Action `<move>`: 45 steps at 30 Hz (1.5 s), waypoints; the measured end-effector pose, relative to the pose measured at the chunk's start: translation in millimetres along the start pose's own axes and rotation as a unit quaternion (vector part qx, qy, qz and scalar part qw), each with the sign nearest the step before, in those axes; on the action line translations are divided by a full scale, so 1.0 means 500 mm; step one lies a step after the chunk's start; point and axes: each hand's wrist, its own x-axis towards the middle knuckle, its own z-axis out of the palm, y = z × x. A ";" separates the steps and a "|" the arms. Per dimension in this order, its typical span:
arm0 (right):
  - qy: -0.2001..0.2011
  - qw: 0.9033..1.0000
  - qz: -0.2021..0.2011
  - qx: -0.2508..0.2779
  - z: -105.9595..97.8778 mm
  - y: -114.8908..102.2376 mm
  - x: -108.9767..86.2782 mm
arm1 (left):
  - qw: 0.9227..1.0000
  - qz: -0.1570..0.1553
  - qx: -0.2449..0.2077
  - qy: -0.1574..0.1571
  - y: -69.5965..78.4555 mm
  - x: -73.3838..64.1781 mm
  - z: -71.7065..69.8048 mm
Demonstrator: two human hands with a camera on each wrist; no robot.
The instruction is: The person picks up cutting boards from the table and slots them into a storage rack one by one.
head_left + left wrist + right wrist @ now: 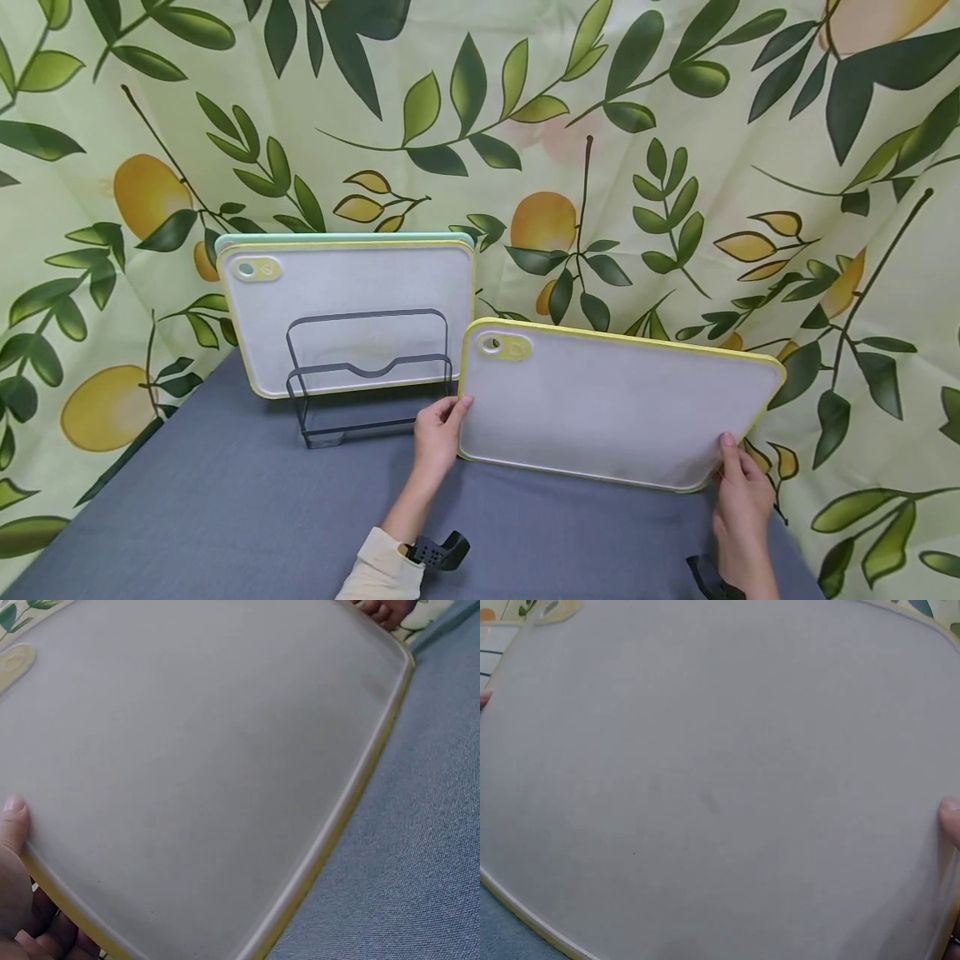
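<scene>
A whitish cutting board (615, 404) with a yellow rim is held up, tilted, above the blue-grey cloth. Its left edge is gripped by my left hand (438, 437), thumb on the face and fingers behind. My right hand (742, 500) grips the lower right edge the same way. In the left wrist view the left thumb (13, 825) presses the board's face, with curled fingers behind the rim. Only the right thumb (951, 817) and a bit of finger show at the right edge in the right wrist view.
Left of the held board stands a black wire rack (367, 367). Another yellow-rimmed cutting board (262, 333) stands in it, with a mint-green edged board (345, 237) behind. A leaf-and-fruit patterned curtain (480, 183) hangs behind the cloth-covered table (187, 500).
</scene>
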 end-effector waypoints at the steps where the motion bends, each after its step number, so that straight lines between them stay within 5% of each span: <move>1: 0.002 1.000 0.000 0.003 0.001 0.001 0.000 | 1.000 0.001 0.001 0.002 -0.001 0.000 -0.001; 18: 0.017 0.999 0.011 0.050 0.013 0.012 -0.011 | 0.999 0.000 -0.028 0.042 0.003 -0.001 -0.009; 34: 0.016 0.998 0.061 -0.003 0.007 -0.003 -0.022 | 0.999 -0.032 -0.024 0.034 0.006 0.004 -0.014; 45: 0.009 0.997 0.069 0.012 0.012 -0.019 -0.034 | 0.998 -0.038 -0.029 0.038 0.020 0.003 -0.029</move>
